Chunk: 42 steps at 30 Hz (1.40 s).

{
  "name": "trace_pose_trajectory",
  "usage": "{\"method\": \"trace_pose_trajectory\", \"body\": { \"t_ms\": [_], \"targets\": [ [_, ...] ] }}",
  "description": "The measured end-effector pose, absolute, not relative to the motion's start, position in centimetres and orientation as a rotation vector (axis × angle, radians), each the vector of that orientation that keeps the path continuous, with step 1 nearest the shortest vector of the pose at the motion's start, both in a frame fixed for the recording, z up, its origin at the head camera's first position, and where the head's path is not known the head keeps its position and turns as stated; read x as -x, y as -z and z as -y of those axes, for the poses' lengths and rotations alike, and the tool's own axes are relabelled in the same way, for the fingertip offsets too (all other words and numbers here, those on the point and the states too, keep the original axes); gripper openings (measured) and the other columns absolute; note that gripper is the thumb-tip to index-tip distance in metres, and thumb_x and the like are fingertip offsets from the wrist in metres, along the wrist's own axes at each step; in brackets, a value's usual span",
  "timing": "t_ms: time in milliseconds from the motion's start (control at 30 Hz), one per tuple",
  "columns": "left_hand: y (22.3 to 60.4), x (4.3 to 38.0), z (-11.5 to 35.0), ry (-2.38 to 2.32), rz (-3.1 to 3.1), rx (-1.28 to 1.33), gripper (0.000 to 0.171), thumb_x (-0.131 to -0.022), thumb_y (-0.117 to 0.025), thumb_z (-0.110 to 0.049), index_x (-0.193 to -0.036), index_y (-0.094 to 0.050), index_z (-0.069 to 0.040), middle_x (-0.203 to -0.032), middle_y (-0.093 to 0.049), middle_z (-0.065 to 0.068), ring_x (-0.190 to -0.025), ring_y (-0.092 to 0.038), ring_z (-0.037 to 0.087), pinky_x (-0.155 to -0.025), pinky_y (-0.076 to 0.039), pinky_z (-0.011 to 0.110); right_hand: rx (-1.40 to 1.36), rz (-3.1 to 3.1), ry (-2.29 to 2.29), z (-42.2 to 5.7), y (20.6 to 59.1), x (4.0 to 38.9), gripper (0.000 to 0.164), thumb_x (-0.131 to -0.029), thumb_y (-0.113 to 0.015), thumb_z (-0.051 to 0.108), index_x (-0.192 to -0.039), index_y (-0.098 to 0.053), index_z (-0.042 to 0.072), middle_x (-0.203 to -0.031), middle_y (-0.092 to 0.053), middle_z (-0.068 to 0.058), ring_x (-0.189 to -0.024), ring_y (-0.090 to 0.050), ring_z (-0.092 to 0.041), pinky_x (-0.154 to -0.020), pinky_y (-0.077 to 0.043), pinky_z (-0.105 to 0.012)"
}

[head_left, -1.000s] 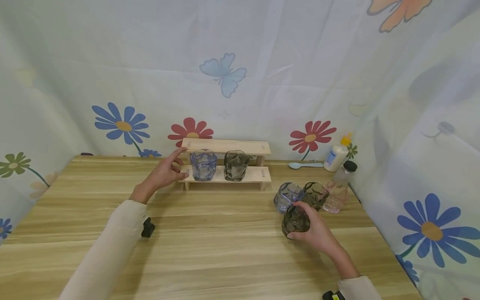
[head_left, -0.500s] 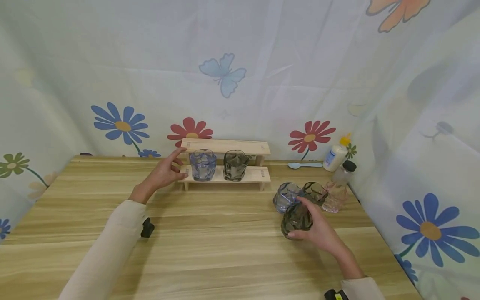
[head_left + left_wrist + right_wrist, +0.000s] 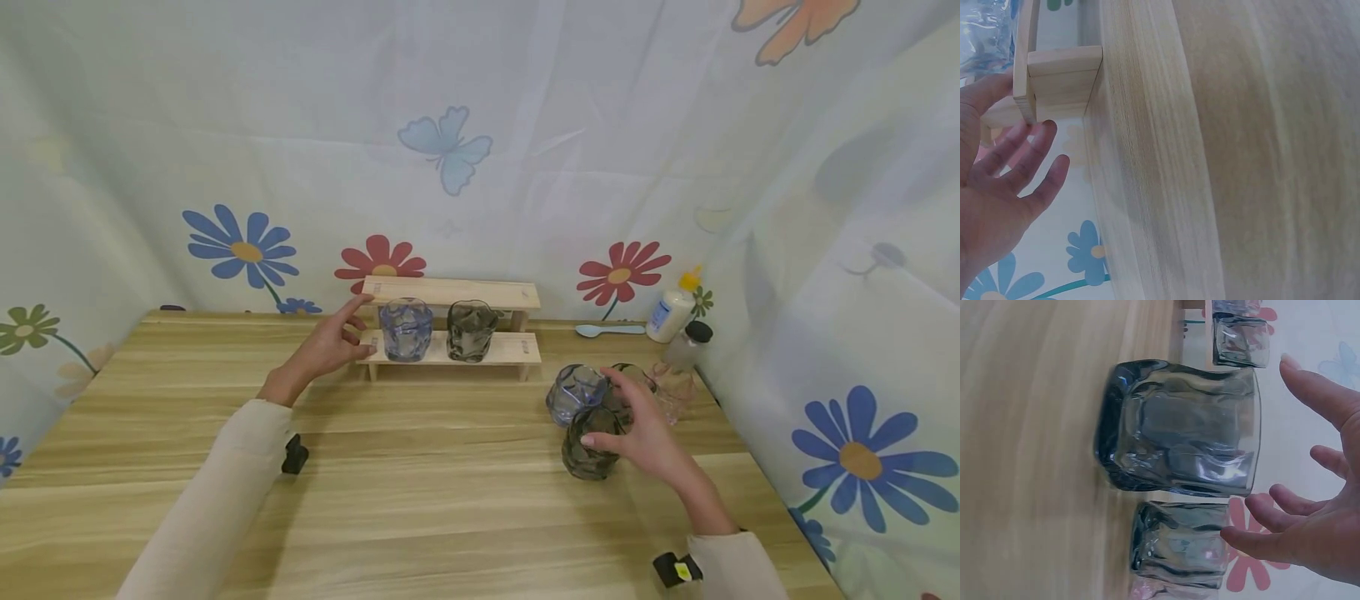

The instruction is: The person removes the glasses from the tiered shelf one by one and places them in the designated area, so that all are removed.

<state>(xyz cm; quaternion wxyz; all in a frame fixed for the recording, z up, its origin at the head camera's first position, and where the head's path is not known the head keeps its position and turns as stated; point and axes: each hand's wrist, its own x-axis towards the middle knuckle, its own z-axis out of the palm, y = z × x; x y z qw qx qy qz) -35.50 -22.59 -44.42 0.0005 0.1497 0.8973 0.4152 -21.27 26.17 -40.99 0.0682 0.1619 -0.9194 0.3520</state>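
Note:
My right hand (image 3: 654, 433) hovers with fingers spread at the rim of a dark grey wavy drinking glass (image 3: 587, 460), upright on the table. In the right wrist view, gaps show between this hand (image 3: 1329, 512) and the glass (image 3: 1179, 428). A blue glass (image 3: 570, 398) and another grey glass (image 3: 617, 405), partly hidden by my fingers, stand just behind. At the left end of a two-step wooden rack (image 3: 457, 292), my left hand (image 3: 326, 343) touches the boards with extended fingers. The lower step bears a blue glass (image 3: 407, 333) and a grey glass (image 3: 471, 333).
A pink glass (image 3: 675, 390) stands right of the grey ones. Behind it are a dark-lidded jar (image 3: 686, 347), a yellow-capped white bottle (image 3: 669, 317) and a pale blue spoon (image 3: 611, 331). Flower-printed curtains (image 3: 525, 208) border the table's back and right sides.
My right hand has let go of the near grey glass, its fingers spreading and lifting up and back. The glass stays on the table. My left hand keeps its place at the rack.

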Motion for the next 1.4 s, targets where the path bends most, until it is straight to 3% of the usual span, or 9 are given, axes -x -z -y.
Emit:
{"method": "trace_pose_trajectory", "body": {
  "t_ms": [367, 667, 1400],
  "targets": [
    [44.3, 35.4, 22.6, -1.291, -2.814, -0.472, 0.088, -0.090, -0.073, -0.010, -0.159, -0.021, -0.024, -0.127, -0.053, 0.025, -0.104, -0.066, 0.041, -0.084, -0.057, 0.051, -0.539, 2.761, -1.001, -24.7, 39.6, 22.5, 0.093, -0.075, -0.090, 0.027, -0.151, -0.039, 0.009, -0.144, -0.046, -0.026, -0.129, -0.050, -0.046, -0.096, -0.047, -0.064],
    [44.4, 35.5, 22.8, -1.275, -2.826, -0.483, 0.087, -0.091, -0.072, -0.010, -0.160, -0.019, -0.023, -0.128, -0.052, 0.027, -0.106, -0.065, 0.043, -0.086, -0.055, 0.053, -0.587, 2.816, -1.012, -23.6, 38.8, 23.8, 0.097, -0.076, -0.088, 0.031, -0.155, -0.033, 0.017, -0.153, -0.037, -0.024, -0.135, -0.043, -0.046, -0.100, -0.043, -0.066],
    [44.5, 35.5, 22.8, -1.284, -2.824, -0.488, 0.087, -0.091, -0.072, -0.011, -0.160, -0.020, -0.023, -0.127, -0.052, 0.026, -0.105, -0.065, 0.042, -0.085, -0.056, 0.051, -0.751, 2.878, -1.084, -20.1, 38.3, 27.5, 0.096, -0.079, -0.086, 0.023, -0.156, -0.030, 0.013, -0.160, -0.031, -0.020, -0.139, -0.042, -0.048, -0.100, -0.045, -0.062]
  ]
}}
